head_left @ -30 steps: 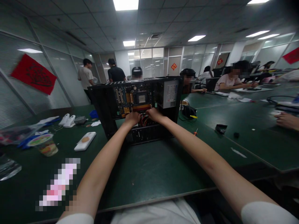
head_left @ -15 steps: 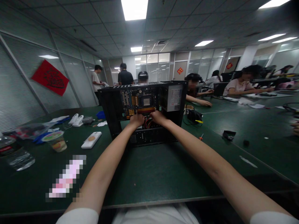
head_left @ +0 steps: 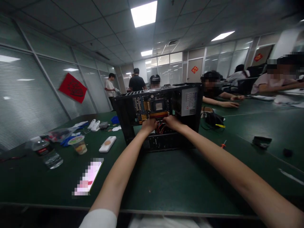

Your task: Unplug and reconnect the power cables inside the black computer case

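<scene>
A desktop PC case [head_left: 174,142] stands open-sided on the green table [head_left: 166,177], its motherboard [head_left: 152,103] facing the person. Both hands reach inside, the left hand [head_left: 149,125] and right hand [head_left: 173,123] near opposite ends of the orange-and-red memory slots [head_left: 160,116], with bundled cables [head_left: 161,129] between and below them. Uneven pressure from the two hands could flex the board or damage a slot, I judge; a knuckle or wrist catching the cables could tug a connector, and a hard push might slide or tip the case. The fingers look curled, but their tips are lost against the board, so I cannot tell whether they grip, press or merely touch anything. Whether a module sits in the slots is unclear too. The power supply's [head_left: 189,100] label is unreadable, and shadow swallows the case's lower interior.
</scene>
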The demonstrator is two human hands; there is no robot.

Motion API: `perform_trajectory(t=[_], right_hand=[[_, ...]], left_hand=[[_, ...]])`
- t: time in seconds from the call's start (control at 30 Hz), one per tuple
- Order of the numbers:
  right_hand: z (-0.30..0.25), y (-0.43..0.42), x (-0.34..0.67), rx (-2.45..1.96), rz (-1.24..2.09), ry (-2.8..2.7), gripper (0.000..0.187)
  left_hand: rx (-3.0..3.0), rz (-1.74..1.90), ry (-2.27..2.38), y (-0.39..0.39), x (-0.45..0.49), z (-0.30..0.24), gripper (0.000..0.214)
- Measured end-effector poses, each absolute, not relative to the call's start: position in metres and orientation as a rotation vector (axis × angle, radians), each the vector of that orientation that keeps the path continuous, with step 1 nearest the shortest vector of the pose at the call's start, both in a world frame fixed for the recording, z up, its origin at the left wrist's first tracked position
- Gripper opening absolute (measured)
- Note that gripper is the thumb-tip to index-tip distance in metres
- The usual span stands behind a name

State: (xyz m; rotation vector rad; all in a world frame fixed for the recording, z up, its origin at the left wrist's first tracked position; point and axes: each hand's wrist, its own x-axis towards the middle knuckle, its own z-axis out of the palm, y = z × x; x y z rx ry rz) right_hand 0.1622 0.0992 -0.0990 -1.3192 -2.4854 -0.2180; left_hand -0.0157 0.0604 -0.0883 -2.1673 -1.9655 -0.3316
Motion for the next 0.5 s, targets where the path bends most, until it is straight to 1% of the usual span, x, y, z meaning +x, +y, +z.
perform_trajectory(t=[0.23, 0.5], right_hand=[[-0.1012, 0.0981, 0.1635, -1.275, -0.260, -2.478, 0.031], [-0.1030, 0.1025, 0.1606, -1.291, -0.238, -2.469, 0.031]], left_hand=[[-2.252, -0.360, -1.817, 0.0557, -0.0177, -0.0865, 0.032], [-2.244, -0.312, -1.762, 0.0528, -0.0141, -0.0854, 0.033]])
